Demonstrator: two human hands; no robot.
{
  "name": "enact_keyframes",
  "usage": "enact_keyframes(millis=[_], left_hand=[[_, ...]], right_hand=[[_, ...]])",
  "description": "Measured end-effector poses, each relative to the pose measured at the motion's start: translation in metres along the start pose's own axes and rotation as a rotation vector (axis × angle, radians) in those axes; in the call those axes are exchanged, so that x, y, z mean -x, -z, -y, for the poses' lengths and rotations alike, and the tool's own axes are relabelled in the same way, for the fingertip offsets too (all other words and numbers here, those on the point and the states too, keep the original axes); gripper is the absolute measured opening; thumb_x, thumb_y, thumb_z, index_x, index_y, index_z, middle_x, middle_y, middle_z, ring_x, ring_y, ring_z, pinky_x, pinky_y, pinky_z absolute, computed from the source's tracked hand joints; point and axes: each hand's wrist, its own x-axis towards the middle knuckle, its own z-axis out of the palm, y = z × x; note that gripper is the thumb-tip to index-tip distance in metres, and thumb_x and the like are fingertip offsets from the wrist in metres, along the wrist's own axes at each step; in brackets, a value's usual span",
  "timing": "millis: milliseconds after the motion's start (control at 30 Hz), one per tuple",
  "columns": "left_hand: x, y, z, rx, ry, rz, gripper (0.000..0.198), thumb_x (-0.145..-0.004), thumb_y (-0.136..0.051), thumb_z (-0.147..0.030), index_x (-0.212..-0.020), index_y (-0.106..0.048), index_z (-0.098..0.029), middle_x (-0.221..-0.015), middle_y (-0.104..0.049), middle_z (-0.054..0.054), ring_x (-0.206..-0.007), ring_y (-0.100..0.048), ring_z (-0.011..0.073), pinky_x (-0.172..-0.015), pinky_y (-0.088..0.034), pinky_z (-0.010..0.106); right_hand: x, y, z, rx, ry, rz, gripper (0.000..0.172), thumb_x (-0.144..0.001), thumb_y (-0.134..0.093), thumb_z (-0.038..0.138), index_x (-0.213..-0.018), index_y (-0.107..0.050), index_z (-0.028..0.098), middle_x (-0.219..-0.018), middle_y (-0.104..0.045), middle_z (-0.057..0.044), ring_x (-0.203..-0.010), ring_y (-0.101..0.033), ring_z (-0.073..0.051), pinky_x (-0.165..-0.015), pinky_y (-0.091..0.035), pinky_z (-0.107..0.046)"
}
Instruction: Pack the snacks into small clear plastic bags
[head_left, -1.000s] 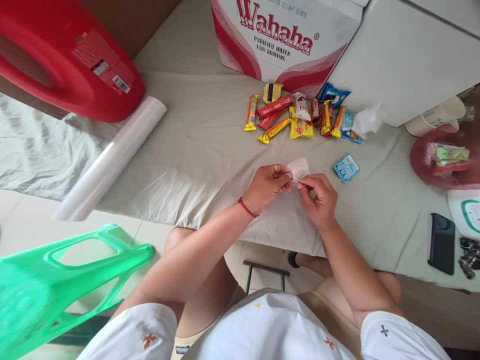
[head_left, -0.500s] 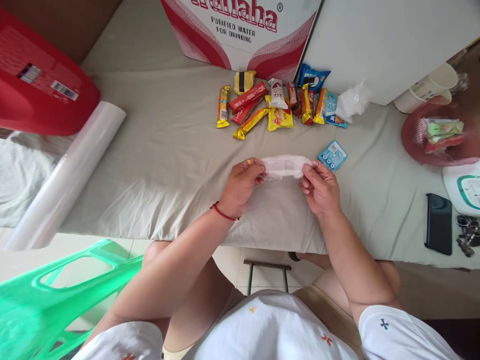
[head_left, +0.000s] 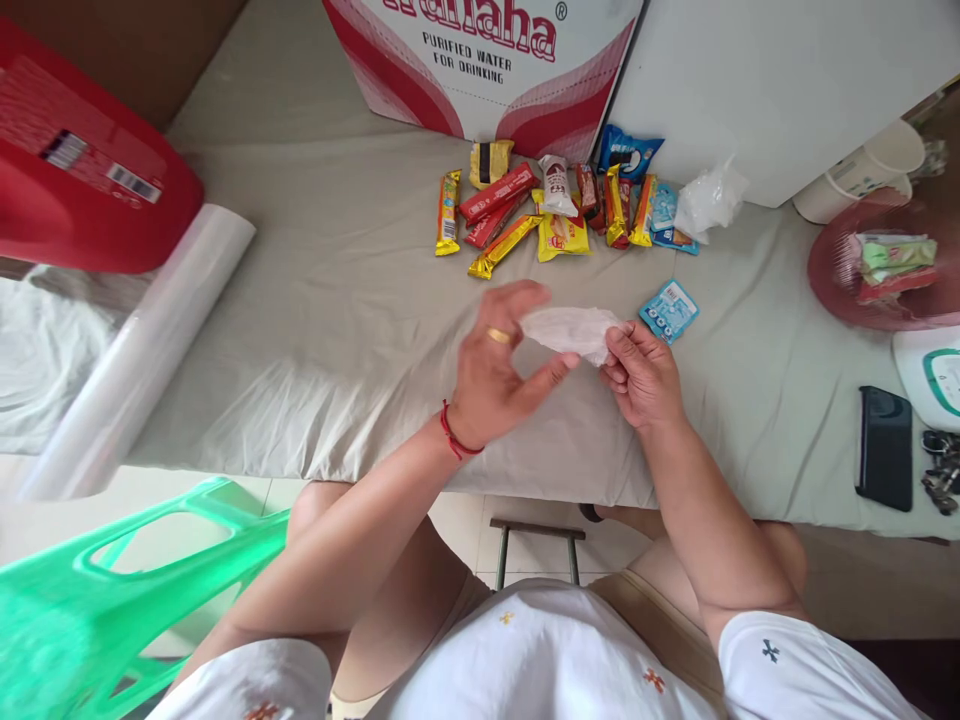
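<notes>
fingers of the right hand (head_left: 648,380) pinch a thin white thing (head_left: 571,332); those of the left hand (head_left: 487,380) spread wide near it.

Soft, fairly even light covers the sheet (head_left: 322,270), brightest on the creases near its front left edge, where small shadows mark the folds. A pale sheen runs along the roll (head_left: 161,335). The upper left and lower right corners are dim. Motion blurs the left hand (head_left: 487,375); the right hand (head_left: 646,378) is crisper, the film (head_left: 571,332) washed out. Wide-angle distortion stretches the stool (head_left: 52,620) at the left edge. Print on the box (head_left: 469,60) is legible.
</notes>
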Motion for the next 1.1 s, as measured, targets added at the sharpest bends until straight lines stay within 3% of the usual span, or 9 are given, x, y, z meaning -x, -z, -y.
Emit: enact_keyframes(millis=[67,133,300,500,633,767,867,967,1100], left_hand=[[0.005,-0.005,0.001,-0.091,-0.062,0.152,0.056,-0.080,-0.086,-0.040,-0.131,-0.066,-0.025,-0.138,-0.066,0.010,-0.118,-0.064,0.0270,-0.090,-0.051,0.033],[0.007,-0.011,0.005,-0.134,-0.056,0.215,0.040,-0.089,-0.076,-0.032,-0.127,-0.069,-0.024,-0.123,-0.073,0.009,-0.109,-0.067,0.0241,-0.091,-0.051,0.034],[0.005,-0.017,0.011,-0.087,-0.026,0.146,0.016,-0.094,-0.059,-0.019,-0.096,-0.075,-0.021,-0.094,-0.073,0.005,-0.077,-0.061,0.0151,-0.079,-0.048,0.030],[-0.003,-0.006,0.013,0.261,0.158,0.147,0.003,-0.082,-0.068,-0.023,-0.083,-0.069,-0.021,-0.077,-0.062,-0.001,-0.067,-0.049,0.0124,-0.066,-0.041,0.027],[-0.010,0.002,0.013,0.371,0.202,0.096,0.007,-0.079,-0.067,-0.026,-0.079,-0.064,-0.020,-0.076,-0.061,-0.001,-0.069,-0.049,0.0127,-0.067,-0.040,0.027],[-0.011,0.003,0.008,0.290,0.251,0.213,0.027,-0.094,-0.062,-0.047,-0.094,-0.067,-0.021,-0.077,-0.064,0.000,-0.067,-0.050,0.0133,-0.064,-0.038,0.028],[-0.008,0.000,0.009,0.196,0.236,0.255,0.038,-0.090,-0.071,-0.053,-0.077,-0.063,-0.019,-0.071,-0.060,-0.001,-0.066,-0.050,0.0127,-0.063,-0.037,0.028],[-0.009,-0.001,0.015,0.121,0.178,0.129,0.033,-0.091,-0.071,-0.047,-0.075,-0.064,-0.019,-0.069,-0.058,-0.001,-0.065,-0.049,0.0128,-0.062,-0.039,0.028],[-0.007,0.000,0.020,-0.286,-0.204,-0.151,0.019,-0.096,-0.065,-0.033,-0.082,-0.068,-0.020,-0.085,-0.071,0.005,-0.082,-0.059,0.0189,-0.079,-0.047,0.035]], right_hand=[[0.001,-0.001,-0.001,0.011,-0.006,0.023,0.049,-0.077,-0.087,0.063,-0.078,-0.054,0.026,-0.063,-0.045,0.008,-0.045,-0.031,-0.006,-0.038,-0.023,-0.023],[0.003,-0.003,-0.001,0.003,0.001,0.038,0.048,-0.078,-0.085,0.064,-0.079,-0.056,0.026,-0.063,-0.045,0.008,-0.047,-0.033,-0.007,-0.040,-0.025,-0.023],[0.005,-0.009,-0.005,0.095,0.126,0.115,0.050,-0.068,-0.093,0.061,-0.095,-0.066,0.028,-0.085,-0.061,0.002,-0.069,-0.053,-0.013,-0.052,-0.044,-0.024],[-0.003,0.000,-0.003,-0.053,0.066,-0.024,0.037,-0.071,-0.093,0.047,-0.087,-0.066,0.027,-0.071,-0.054,0.006,-0.055,-0.042,-0.009,-0.046,-0.037,-0.023],[-0.008,0.012,0.005,-0.129,0.078,-0.094,0.039,-0.070,-0.092,0.046,-0.088,-0.063,0.027,-0.076,-0.057,0.005,-0.065,-0.054,-0.011,-0.053,-0.045,-0.023],[-0.005,0.011,0.007,-0.169,0.097,-0.021,0.037,-0.073,-0.093,0.044,-0.088,-0.064,0.027,-0.073,-0.059,0.006,-0.066,-0.058,-0.011,-0.057,-0.049,-0.023],[-0.003,0.005,0.006,-0.179,0.063,0.032,0.038,-0.070,-0.095,0.043,-0.086,-0.066,0.026,-0.068,-0.057,0.008,-0.058,-0.054,-0.008,-0.052,-0.046,-0.021],[-0.003,0.003,0.005,-0.168,0.055,-0.017,0.041,-0.067,-0.098,0.042,-0.085,-0.065,0.025,-0.068,-0.057,0.008,-0.054,-0.049,-0.006,-0.045,-0.039,-0.017],[-0.001,0.003,0.005,-0.123,0.047,-0.045,0.042,-0.075,-0.091,0.055,-0.082,-0.063,0.024,-0.069,-0.056,0.007,-0.049,-0.041,-0.005,-0.037,-0.028,-0.016]])
